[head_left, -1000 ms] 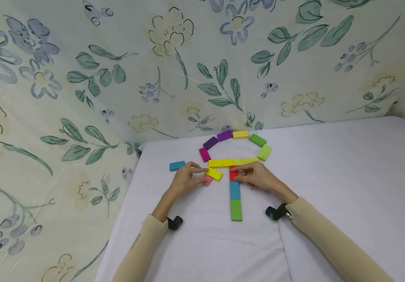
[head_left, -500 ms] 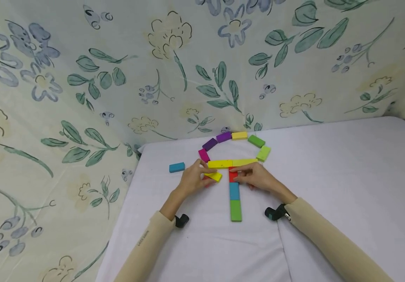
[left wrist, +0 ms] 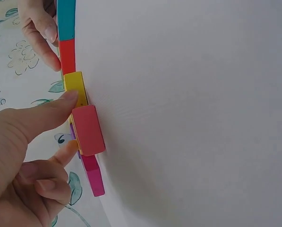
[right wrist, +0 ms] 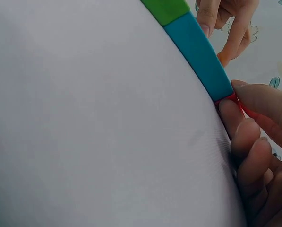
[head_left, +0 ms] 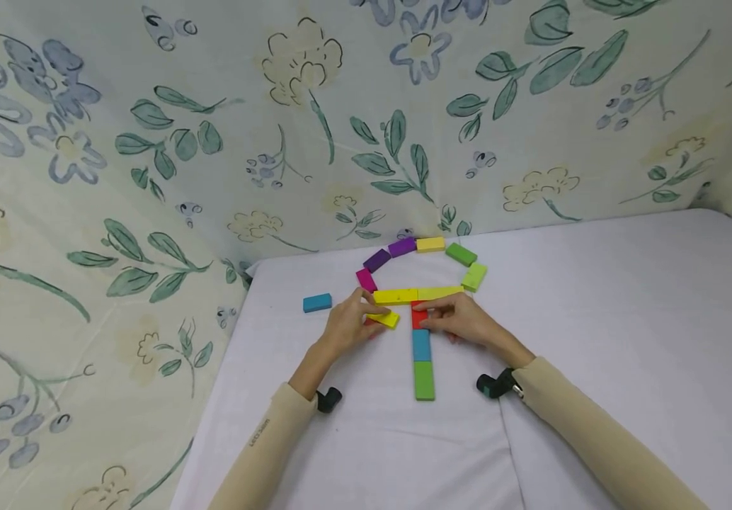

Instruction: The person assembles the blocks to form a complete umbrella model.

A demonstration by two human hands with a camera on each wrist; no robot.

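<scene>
In the head view, my left hand pinches a small yellow block between thumb and forefinger. A pink block lies close against that yellow block, mostly covered by it and the hand from above. My right hand holds a red block by its sides with thumb and fingers. The red block tops a straight column, followed by a blue block and a green block. Across the column's upper end runs a bar made of a yellow block and a yellow-green block.
Above the bar, an arch of several blocks includes a purple block, a magenta block and a lime block. A loose blue block lies left of my left hand. White cloth covers the table; a floral curtain hangs behind.
My left hand has moved right and closer around the yellow block, uncovering the loose blue block's right end. The yellow block has turned slightly. My right hand has stayed at the red block.
</scene>
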